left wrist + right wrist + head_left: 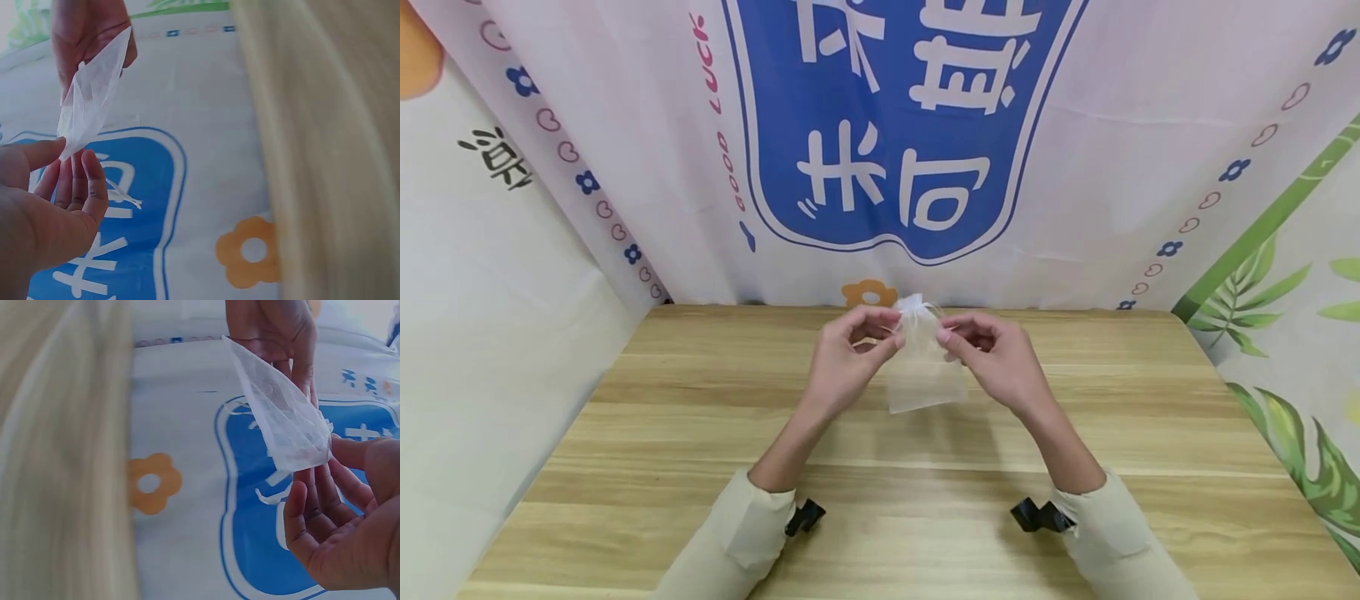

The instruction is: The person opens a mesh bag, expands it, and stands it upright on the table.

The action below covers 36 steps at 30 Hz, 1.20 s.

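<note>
A sheer white drawstring bag (927, 379) hangs between both hands above the far part of the table, its neck gathered at the top. My left hand (852, 354) pinches it near the neck on the left, thumb against fingers. On the opposite side, my right hand (996, 358) pinches it by the drawstring side of the neck. The left wrist view shows the bag (94, 94) from its edge, with a loose white cord end (128, 197) below the fingers. In the right wrist view the bag (275, 409) looks thin and see-through; no contents show.
The wood-grain table (895, 533) spreads beneath both forearms. Behind it hangs a printed cloth (1075, 208) with a blue panel and white characters. A black wrist mount (805, 517) sits at the left sleeve, and another mount (1041, 516) at the right sleeve.
</note>
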{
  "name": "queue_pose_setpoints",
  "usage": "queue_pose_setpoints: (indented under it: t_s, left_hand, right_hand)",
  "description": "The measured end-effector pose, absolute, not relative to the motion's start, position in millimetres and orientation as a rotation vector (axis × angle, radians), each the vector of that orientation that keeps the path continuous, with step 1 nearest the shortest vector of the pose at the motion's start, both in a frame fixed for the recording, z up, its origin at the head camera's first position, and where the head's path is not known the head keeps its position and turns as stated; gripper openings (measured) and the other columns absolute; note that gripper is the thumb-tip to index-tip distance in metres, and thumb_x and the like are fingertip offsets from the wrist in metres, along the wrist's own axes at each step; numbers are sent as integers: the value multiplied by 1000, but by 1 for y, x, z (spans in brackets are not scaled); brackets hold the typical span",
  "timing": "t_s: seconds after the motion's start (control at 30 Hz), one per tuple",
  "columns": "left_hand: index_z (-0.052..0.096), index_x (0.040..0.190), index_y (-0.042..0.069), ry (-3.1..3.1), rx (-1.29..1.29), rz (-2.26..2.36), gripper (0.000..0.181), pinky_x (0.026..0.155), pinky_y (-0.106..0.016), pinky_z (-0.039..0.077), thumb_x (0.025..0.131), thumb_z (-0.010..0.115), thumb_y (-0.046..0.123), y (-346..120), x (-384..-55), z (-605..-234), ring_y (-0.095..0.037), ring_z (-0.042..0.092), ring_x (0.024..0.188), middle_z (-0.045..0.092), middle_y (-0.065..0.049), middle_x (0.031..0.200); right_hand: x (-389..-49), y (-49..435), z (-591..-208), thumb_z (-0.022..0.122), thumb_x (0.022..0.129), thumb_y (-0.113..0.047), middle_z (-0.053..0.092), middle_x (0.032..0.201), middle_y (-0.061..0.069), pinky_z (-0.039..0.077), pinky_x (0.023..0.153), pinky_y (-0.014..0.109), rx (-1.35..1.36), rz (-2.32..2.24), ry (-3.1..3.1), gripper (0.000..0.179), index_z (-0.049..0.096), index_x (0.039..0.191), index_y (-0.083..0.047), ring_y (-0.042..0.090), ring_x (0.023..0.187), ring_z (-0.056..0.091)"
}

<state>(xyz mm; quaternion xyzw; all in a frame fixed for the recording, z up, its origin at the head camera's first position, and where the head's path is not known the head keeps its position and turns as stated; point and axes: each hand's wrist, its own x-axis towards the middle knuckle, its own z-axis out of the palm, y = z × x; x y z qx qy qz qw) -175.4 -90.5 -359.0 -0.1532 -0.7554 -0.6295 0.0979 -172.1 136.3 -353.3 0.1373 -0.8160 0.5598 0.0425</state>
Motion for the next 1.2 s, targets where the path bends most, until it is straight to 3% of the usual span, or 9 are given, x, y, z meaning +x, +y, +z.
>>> queue_pose_setpoints:
  t_s: [0.2,0.5,0.77,1.0,1.2]
  left_hand:
    - [75,120,1,-2191,-435,-1907,26,76,-23,65,94,80,2,-86,-177,-345,-17,71,89,75,-17,108]
    - [73,120,-4,-2107,-456,-2034,26,74,-22,64,95,78,-2,-81,-182,-341,-12,71,85,73,-19,105]
    - [73,121,-5,-2119,-498,-2039,28,73,-23,64,94,78,-3,-79,-180,-342,-14,70,84,73,-21,104]
    - [74,121,-2,-2212,-518,-1949,24,72,-23,64,98,78,5,-86,-180,-347,-16,70,84,73,-19,105]
    - [75,121,-1,-2268,-539,-1916,23,70,-23,64,99,76,6,-92,-176,-348,-17,70,82,74,-19,103]
  right_hand:
    - [-174,135,-340,76,102,-19,76,92,12,54,63,22,408,1790,-2388,23,78,120,-5,13,74,71]
    - [-175,135,-333,76,102,-22,76,94,7,59,71,23,341,1811,-2403,26,78,122,-6,15,80,72]
    - [-176,133,-333,78,101,-22,77,94,13,54,66,23,377,1744,-2438,23,79,117,-6,17,81,73]
    - [-175,135,-335,78,100,-19,77,94,15,62,72,29,387,1761,-2403,22,79,116,-4,15,78,74]
    - [-175,133,-339,78,100,-17,79,98,17,60,69,23,402,1792,-2418,21,79,115,-3,13,77,75]
